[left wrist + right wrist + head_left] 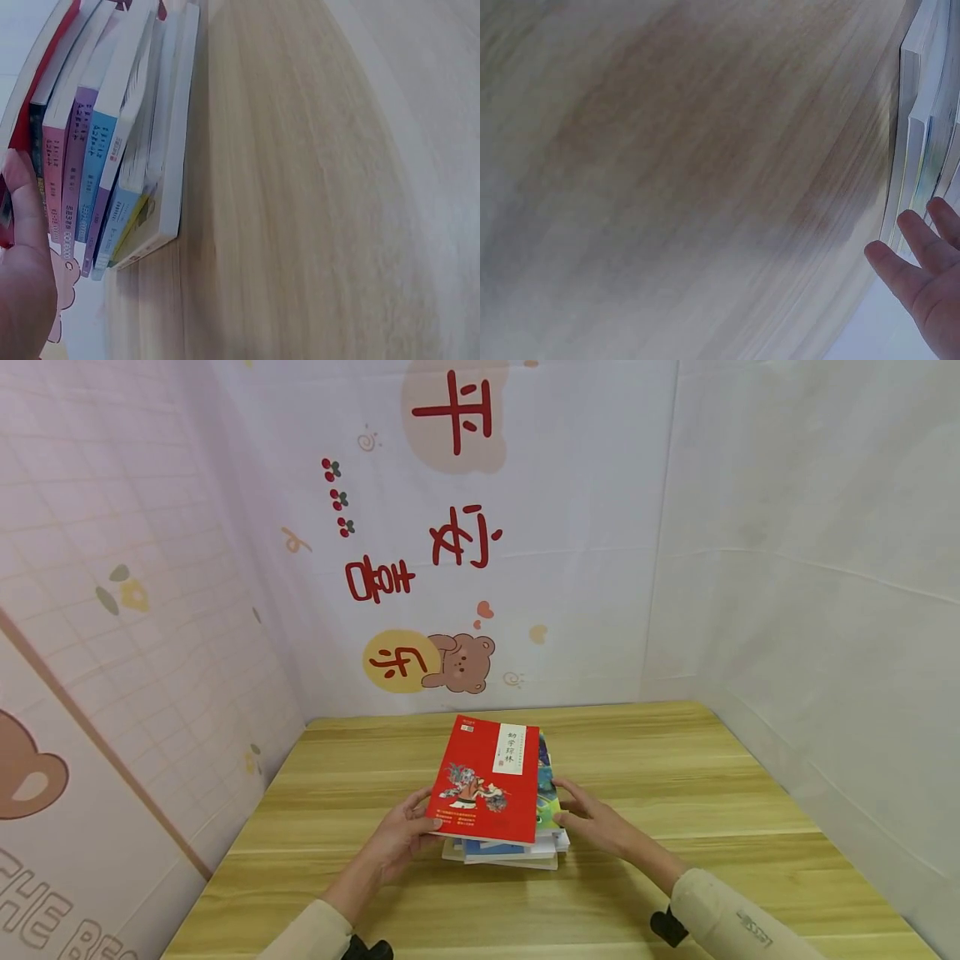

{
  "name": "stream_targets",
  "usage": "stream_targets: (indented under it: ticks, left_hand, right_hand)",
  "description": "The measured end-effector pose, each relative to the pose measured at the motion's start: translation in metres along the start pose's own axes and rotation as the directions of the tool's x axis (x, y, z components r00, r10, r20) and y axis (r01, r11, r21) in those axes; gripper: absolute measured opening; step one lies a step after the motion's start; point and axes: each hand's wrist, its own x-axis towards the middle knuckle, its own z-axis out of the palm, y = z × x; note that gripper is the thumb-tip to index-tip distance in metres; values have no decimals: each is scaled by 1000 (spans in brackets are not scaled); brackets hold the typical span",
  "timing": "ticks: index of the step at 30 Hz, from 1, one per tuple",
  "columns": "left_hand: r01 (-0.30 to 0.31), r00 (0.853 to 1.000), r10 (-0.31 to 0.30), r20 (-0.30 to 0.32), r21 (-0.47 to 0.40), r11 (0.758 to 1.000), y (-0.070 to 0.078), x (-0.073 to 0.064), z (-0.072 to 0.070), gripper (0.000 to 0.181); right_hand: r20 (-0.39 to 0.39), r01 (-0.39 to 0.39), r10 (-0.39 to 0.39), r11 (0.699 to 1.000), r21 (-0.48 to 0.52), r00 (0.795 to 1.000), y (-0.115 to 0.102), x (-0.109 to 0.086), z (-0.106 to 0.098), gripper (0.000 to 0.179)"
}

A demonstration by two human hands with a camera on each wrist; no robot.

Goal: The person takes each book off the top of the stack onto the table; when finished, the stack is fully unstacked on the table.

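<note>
A red book (pixel 487 781) with a white title panel lies at a slant on top of a stack of books (pixel 513 860). My left hand (pixel 401 835) holds its lower left corner, thumb on the cover and fingers under the edge. In the left wrist view, the spines (pixel 90 172) of several pink, purple and blue books show below it. My right hand (pixel 596 822) is at the stack's right side, beside a book with a green and blue cover (pixel 547 785). Its fingers (pixel 922 244) are spread and fairly straight near the page edges; whether they touch is unclear.
The stack stands on a wood-grain table (pixel 360 760). Behind the table hangs a white cloth (pixel 585 568) printed with red characters and a bear, and more cloth walls stand at left and right. Dark wrist straps (pixel 667 927) show at both cuffs.
</note>
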Motion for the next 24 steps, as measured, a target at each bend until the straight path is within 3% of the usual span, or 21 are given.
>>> stream_targets:
  ticks: [5, 14, 24]
  left_hand:
    - [-8, 999, 6, -39, -51, 999, 1, -1, 0, 75]
    - [-45, 999, 44, -22, -92, 995, 3, -6, -7, 75]
    - [-78, 991, 64, -114, -126, 989, 14, -8, -22, 70]
  right_hand:
    - [-9, -18, 18, 1000, -14, 1000, 0, -1, 0, 61]
    - [-8, -12, 12, 1000, -16, 1000, 1, -3, 1, 63]
    - [-2, 9, -9, 1000, -15, 1000, 2, -5, 3, 64]
